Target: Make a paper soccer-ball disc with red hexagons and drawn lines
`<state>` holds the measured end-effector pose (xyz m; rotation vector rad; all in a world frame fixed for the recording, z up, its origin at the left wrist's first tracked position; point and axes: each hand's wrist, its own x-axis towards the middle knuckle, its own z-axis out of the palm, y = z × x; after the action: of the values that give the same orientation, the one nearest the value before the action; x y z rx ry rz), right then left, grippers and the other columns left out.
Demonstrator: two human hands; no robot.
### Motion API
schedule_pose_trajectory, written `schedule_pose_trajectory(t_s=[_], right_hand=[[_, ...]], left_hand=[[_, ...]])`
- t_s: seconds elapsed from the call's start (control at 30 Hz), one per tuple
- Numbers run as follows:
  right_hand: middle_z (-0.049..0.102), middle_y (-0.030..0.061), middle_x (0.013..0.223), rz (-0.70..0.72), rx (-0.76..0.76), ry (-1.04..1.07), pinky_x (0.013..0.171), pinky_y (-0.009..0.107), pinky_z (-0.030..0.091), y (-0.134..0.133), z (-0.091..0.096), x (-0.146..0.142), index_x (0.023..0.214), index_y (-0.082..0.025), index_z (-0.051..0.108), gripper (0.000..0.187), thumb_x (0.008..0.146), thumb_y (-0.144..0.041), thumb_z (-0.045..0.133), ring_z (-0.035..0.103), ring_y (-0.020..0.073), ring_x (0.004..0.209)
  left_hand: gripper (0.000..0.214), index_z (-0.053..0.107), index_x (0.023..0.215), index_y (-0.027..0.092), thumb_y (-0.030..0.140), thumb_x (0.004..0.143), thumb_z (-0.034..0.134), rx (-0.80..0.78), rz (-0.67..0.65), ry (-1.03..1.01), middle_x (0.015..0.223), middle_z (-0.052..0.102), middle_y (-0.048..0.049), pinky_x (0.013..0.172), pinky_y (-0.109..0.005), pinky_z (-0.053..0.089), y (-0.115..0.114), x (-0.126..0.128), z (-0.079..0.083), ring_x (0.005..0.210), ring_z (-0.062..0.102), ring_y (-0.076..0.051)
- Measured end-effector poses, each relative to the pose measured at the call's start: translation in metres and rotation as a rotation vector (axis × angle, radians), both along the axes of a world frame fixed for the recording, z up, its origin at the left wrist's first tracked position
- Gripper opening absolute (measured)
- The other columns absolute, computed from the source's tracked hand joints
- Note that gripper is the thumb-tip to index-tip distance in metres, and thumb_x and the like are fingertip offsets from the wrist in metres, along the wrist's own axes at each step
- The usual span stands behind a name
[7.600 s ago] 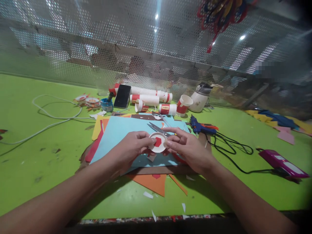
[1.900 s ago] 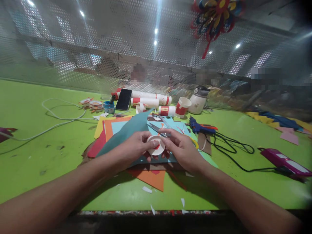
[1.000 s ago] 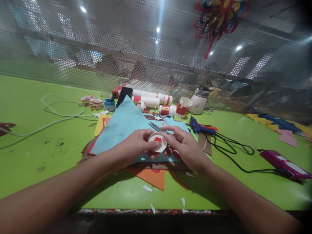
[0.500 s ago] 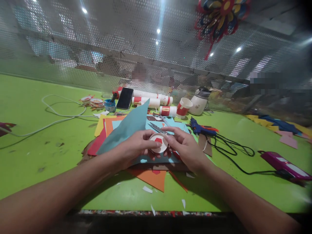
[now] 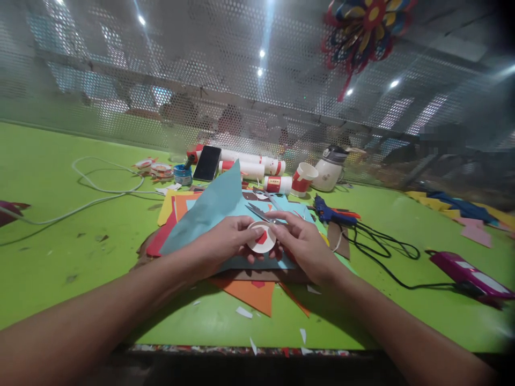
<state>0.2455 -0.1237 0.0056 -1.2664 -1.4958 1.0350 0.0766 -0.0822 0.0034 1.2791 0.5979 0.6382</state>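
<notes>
The left hand (image 5: 233, 238) and right hand (image 5: 303, 244) both grip the white disc (image 5: 265, 247) between them, left thumb on its red paper piece (image 5: 263, 238). Scissors (image 5: 257, 210) lie just beyond the right hand's fingers; a glue gun (image 5: 330, 212) lies farther right.

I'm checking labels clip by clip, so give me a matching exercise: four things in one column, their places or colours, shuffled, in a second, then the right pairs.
Things
1. disc
2. glue gun
3. phone
4. jug

Places or colours
A. black, beside the blue jar
B. white with a dark lid, beside the upright cup
C. between the left hand and the right hand
D. blue, left of the purple box

Pairs: 1-C, 2-D, 3-A, 4-B
</notes>
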Motion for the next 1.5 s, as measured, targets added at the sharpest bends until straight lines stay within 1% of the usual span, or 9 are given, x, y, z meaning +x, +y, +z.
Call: schedule_pose_trajectory(t_s=[0.2, 0.27, 0.37, 0.47, 0.63, 0.8, 0.93, 1.2, 1.5], right_hand=[[0.065, -0.0012, 0.065, 0.001, -0.057, 0.105, 0.051, 0.025, 0.046, 0.005, -0.002, 0.002, 0.113, -0.017, 0.056, 0.031, 0.087, -0.034, 0.058, 0.059, 0.0115, 0.051], [0.064, -0.0013, 0.065, 0.016, -0.077, 0.145, 0.05, 0.025, 0.047, 0.006, -0.002, 0.003, 0.112, -0.017, 0.055, 0.03, 0.086, -0.034, 0.058, 0.06, 0.0116, 0.051], [0.065, -0.0006, 0.067, 0.035, -0.09, 0.193, 0.05, 0.025, 0.046, 0.006, -0.002, 0.003, 0.109, -0.017, 0.055, 0.03, 0.085, -0.035, 0.059, 0.06, 0.0114, 0.052], [0.067, 0.0001, 0.068, 0.031, -0.086, 0.216, 0.05, 0.024, 0.045, 0.007, -0.002, 0.004, 0.108, -0.017, 0.056, 0.031, 0.084, -0.036, 0.061, 0.06, 0.0116, 0.052], [0.066, -0.0013, 0.066, 0.011, -0.066, 0.231, 0.05, 0.024, 0.046, 0.009, 0.001, 0.006, 0.111, -0.016, 0.055, 0.038, 0.082, -0.039, 0.064, 0.058, 0.0109, 0.05], [0.063, -0.0037, 0.063, -0.008, -0.032, 0.234, 0.049, 0.023, 0.045, 0.011, 0.0, 0.008, 0.112, -0.016, 0.058, 0.043, 0.077, -0.039, 0.07, 0.055, 0.0094, 0.048], [0.06, -0.0056, 0.058, -0.011, -0.022, 0.25, 0.048, 0.023, 0.043, 0.012, -0.001, 0.01, 0.108, -0.017, 0.061, 0.039, 0.077, -0.037, 0.072, 0.053, 0.0088, 0.047], [0.061, -0.0034, 0.06, 0.026, -0.039, 0.319, 0.047, 0.024, 0.043, 0.011, 0.001, 0.009, 0.095, -0.018, 0.064, 0.03, 0.081, -0.044, 0.066, 0.056, 0.01, 0.048], [0.067, -0.0006, 0.072, 0.032, 0.008, 0.276, 0.06, 0.025, 0.047, 0.007, -0.002, 0.011, 0.094, -0.019, 0.069, 0.017, 0.083, -0.032, 0.068, 0.057, 0.0094, 0.059]], left_hand=[[0.018, 0.061, 0.09, 0.012, 0.016, 0.074, 0.067, -0.047, -0.062, -0.069, 0.082, 0.067, -0.007, 0.059, -0.022, 0.042, 0.003, -0.004, -0.002, 0.065, 0.059, -0.011], [0.026, 0.059, 0.096, 0.012, 0.011, 0.072, 0.066, -0.074, -0.057, -0.096, 0.084, 0.068, -0.0084, 0.059, -0.023, 0.044, 0.003, -0.005, -0.001, 0.067, 0.061, -0.013], [0.048, 0.052, 0.114, 0.013, 0.008, 0.069, 0.065, -0.1, -0.057, -0.14, 0.082, 0.068, -0.0086, 0.062, -0.027, 0.046, 0.002, -0.005, 0.001, 0.07, 0.063, -0.016], [0.064, 0.045, 0.125, 0.014, 0.005, 0.066, 0.068, -0.061, -0.058, -0.131, 0.082, 0.069, -0.0075, 0.066, -0.028, 0.047, 0.0, -0.005, 0.004, 0.074, 0.064, -0.018], [0.069, 0.045, 0.124, 0.015, 0.005, 0.062, 0.073, 0.002, 0.013, -0.065, 0.084, 0.07, -0.0068, 0.069, -0.03, 0.049, -0.003, -0.002, 0.004, 0.077, 0.066, -0.018], [0.065, 0.042, 0.114, 0.019, 0.007, 0.06, 0.076, 0.028, 0.0, -0.057, 0.08, 0.071, -0.0038, 0.063, -0.029, 0.049, 0.001, 0.001, -0.005, 0.069, 0.065, -0.017], [0.06, 0.042, 0.108, 0.02, 0.007, 0.061, 0.076, 0.094, 0.008, -0.071, 0.084, 0.07, -0.0029, 0.065, -0.027, 0.048, 0.004, 0.002, -0.011, 0.075, 0.065, -0.016], [0.053, 0.042, 0.107, 0.021, 0.014, 0.065, 0.073, 0.297, 0.126, 0.052, 0.092, 0.066, -0.0037, 0.067, -0.03, 0.047, -0.003, 0.002, -0.005, 0.082, 0.063, -0.02], [0.048, 0.042, 0.107, 0.021, 0.015, 0.068, 0.07, 0.419, 0.191, 0.069, 0.088, 0.064, -0.0008, 0.063, -0.027, 0.046, -0.005, 0.003, -0.004, 0.076, 0.061, -0.016]])
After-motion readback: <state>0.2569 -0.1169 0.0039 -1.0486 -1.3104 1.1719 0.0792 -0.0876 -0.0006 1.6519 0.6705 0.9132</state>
